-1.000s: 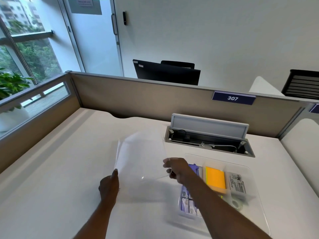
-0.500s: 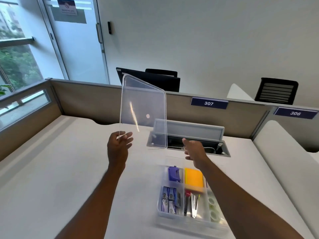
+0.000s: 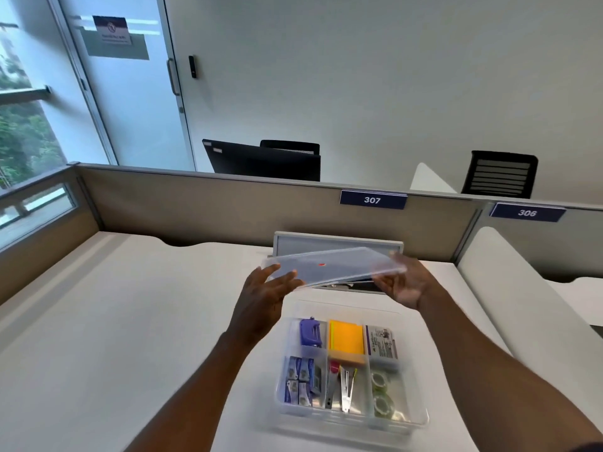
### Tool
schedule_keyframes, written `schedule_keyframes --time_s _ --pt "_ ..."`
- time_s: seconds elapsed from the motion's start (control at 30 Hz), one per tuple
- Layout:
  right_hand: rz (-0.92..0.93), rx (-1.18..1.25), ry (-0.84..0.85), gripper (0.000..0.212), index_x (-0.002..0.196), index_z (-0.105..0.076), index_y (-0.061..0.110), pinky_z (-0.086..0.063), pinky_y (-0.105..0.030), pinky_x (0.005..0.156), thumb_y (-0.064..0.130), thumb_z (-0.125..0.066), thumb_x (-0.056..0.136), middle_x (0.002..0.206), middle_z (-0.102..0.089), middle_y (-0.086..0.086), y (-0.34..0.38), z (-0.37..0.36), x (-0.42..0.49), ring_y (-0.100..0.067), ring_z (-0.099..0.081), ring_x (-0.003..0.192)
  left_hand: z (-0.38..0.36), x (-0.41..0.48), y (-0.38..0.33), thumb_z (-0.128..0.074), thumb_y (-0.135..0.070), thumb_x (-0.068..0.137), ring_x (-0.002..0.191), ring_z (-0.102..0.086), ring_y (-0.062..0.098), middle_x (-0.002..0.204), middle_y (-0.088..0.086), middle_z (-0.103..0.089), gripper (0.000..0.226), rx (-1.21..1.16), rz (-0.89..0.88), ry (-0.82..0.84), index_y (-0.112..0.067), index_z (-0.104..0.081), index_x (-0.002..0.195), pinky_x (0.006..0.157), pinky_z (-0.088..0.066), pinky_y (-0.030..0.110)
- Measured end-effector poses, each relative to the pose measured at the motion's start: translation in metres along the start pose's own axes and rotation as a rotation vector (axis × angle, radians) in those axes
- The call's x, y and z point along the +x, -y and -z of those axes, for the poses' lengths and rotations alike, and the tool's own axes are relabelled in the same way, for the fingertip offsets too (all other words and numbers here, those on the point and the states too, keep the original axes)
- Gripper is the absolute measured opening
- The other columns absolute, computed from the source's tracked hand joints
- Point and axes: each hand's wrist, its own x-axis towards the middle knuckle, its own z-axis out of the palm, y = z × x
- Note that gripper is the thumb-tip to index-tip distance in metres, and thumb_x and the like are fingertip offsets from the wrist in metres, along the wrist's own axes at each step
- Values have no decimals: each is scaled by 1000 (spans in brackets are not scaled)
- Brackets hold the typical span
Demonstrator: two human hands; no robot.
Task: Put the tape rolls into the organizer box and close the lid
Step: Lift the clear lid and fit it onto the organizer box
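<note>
A clear plastic organizer box (image 3: 421, 415) stands open on the white desk in front of me. Two clear tape rolls (image 3: 381, 394) lie in its near right compartment. The clear lid (image 3: 339, 264) hangs almost flat in the air beyond and above the box. My left hand (image 3: 264, 296) holds the lid's left end, fingers under it. At the lid's right end, my right hand (image 3: 406, 283) grips the edge, palm turned up.
Other compartments hold a purple punch (image 3: 310, 332), an orange note pad (image 3: 346, 340), a labelled packet (image 3: 381, 344), staple boxes (image 3: 301, 380) and metal clips (image 3: 342, 384). An open cable hatch (image 3: 337, 244) sits behind the lid by the beige partition (image 3: 202, 203).
The lid went from lying on the desk at the left, to upright in the air, to nearly flat above the far side of the box. Both hands now hold it.
</note>
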Motion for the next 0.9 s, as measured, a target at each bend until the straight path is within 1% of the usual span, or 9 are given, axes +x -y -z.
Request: schedule_keyframes --time_s 0.1,0.2,0.27,0.33,0.4,0.47,0.6,0.73,0.9 --pt "-38 -129 -7 44 135 -41 -6 -61 -27 57 5 -48 93 88 -75 -17 -9 31 -9 -26 -74 72 -8 -7 0 -65 -32 85 140 -35 26 146 1 -46 43 -95 142 166 -29 -56 127 110 -35 56" --pt "-120 -251 -11 45 137 -38 -4 -61 -28 58 1 -47 93 88 -76 -16 -23 51 -16 -26 -74 76 -16 -11 -8 -61 -65 73 147 -14 22 159 -1 -17 88 -442 590 362 -30 -26 146 116 -21 47" --pt "-140 -298 -66 56 144 -28 3 -59 -29 56 -1 -50 92 95 -75 -18 -31 63 -19 -28 -73 78 -24 -11 -12 -50 -72 73 144 -25 28 158 6 -22 92 -612 896 361 -24 -23 147 114 -26 47" --pt "-149 -332 -103 68 148 -18 12 -58 -31 54 -4 -51 91 105 -71 -21 -37 74 -24 -31 -72 81 -34 -13 -18 -51 -66 81 136 -39 34 151 14 -37 82 -638 1118 361 -12 -35 142 110 -34 47" --pt "-158 -340 -120 72 149 -14 16 -58 -32 53 -8 -48 91 109 -69 -23 -41 84 -28 -33 -73 79 -43 -17 -20 -62 -46 85 105 -60 35 119 24 -60 56 -672 1237 314 1 -56 114 97 -48 46" --pt "-166 -386 -111 70 148 -16 15 -58 -32 54 -10 -46 90 100 -73 -22 -44 87 -35 -32 -73 75 -48 -21 -25 -69 -27 83 72 -59 29 84 22 -61 33 -749 1274 246 4 -58 82 74 -52 40" --pt "-185 -732 -86 58 139 -31 8 -57 -36 63 -6 -50 85 84 -75 -16 -55 95 -47 -26 -72 65 -58 -22 -40 -69 -16 82 60 -55 21 67 11 -56 26 -567 1260 290 -3 -52 69 55 -41 26" --pt "-176 -932 -179 78 150 -9 21 -55 -31 50 20 -60 91 63 -67 -17 -76 109 -60 -23 -62 47 -63 -24 -51 -60 -11 87 75 -59 26 89 20 -66 14 -406 1204 320 0 -55 80 65 -46 31" --pt "-81 -1025 -270 75 150 -10 27 -47 -25 41 31 -57 91 58 -55 -13 -93 113 -67 -18 -46 35 -67 -31 -60 -54 -8 88 92 -66 37 102 24 -67 17 -348 1166 336 7 -60 96 68 -47 33"
